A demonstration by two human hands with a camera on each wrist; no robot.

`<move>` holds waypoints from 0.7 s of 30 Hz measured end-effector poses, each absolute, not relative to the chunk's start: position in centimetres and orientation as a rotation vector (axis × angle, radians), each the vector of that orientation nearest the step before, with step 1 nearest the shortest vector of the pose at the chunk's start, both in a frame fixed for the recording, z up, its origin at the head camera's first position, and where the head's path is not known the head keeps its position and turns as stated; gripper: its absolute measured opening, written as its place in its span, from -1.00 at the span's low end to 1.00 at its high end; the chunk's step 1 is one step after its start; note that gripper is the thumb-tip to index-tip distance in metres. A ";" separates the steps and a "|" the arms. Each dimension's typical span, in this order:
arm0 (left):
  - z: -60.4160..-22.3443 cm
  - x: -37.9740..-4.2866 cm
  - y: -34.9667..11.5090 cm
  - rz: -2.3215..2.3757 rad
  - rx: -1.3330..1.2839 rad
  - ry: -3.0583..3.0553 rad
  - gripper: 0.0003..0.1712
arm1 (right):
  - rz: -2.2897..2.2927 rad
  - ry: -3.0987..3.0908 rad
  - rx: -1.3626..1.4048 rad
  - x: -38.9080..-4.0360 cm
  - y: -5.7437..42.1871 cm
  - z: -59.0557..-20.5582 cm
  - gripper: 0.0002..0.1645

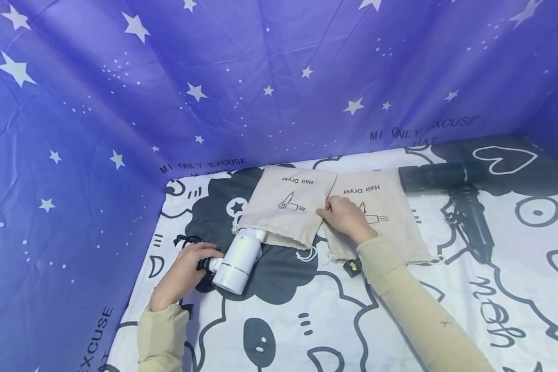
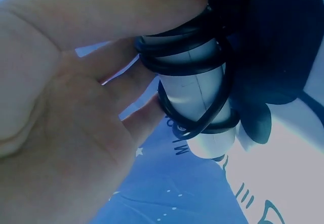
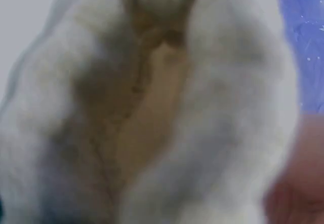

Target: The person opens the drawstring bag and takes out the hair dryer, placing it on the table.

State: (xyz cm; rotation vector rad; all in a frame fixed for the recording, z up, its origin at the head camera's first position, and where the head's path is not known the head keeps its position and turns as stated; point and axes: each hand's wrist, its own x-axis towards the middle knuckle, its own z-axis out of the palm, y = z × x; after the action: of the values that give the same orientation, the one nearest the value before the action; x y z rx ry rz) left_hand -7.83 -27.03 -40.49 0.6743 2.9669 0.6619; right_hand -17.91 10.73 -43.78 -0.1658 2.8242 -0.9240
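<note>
A white hair dryer (image 1: 236, 266) lies at a slant, one end of its barrel at the mouth of a cream cloth bag (image 1: 295, 219) printed "Hair Dryer". My left hand (image 1: 183, 271) grips its handle; in the left wrist view, thumb and fingers lie round that pale handle (image 2: 188, 89), wound with black cord (image 2: 185, 67). At the bag's right edge, my right hand (image 1: 346, 217) pinches the cloth. The right wrist view is filled by the blurred bag cloth (image 3: 238, 97), gaping in folds, with part of my right hand (image 3: 298, 178) at the lower right.
A second cream bag (image 1: 397, 232) lies partly beneath my right hand, with a small black and yellow item (image 1: 352, 267) at its lower edge. Right of it rests a black hair dryer (image 1: 434, 176). Purple star-printed curtains (image 1: 242, 72) rise behind and to the left of the patterned cloth (image 1: 339, 320).
</note>
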 end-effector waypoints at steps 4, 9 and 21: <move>-40.6 -7.8 -27.5 0.617 0.750 2.974 -0.37 | -0.926 2.840 -0.156 -17.9 10.9 -43.9 -0.66; -40.5 -7.6 -28.2 0.582 0.757 2.954 -0.37 | -0.917 2.891 -0.135 -18.0 11.2 -44.2 -0.73; -40.0 -7.2 -28.7 0.584 0.757 2.950 -0.35 | -0.829 2.931 -0.076 -17.9 10.9 -44.0 -0.62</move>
State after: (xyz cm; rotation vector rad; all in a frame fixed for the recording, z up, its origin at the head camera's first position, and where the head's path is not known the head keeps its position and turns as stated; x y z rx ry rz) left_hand -7.15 -28.73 -39.99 0.7573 2.9504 0.5844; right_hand -17.89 10.87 -43.96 -0.0757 2.9311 -0.8285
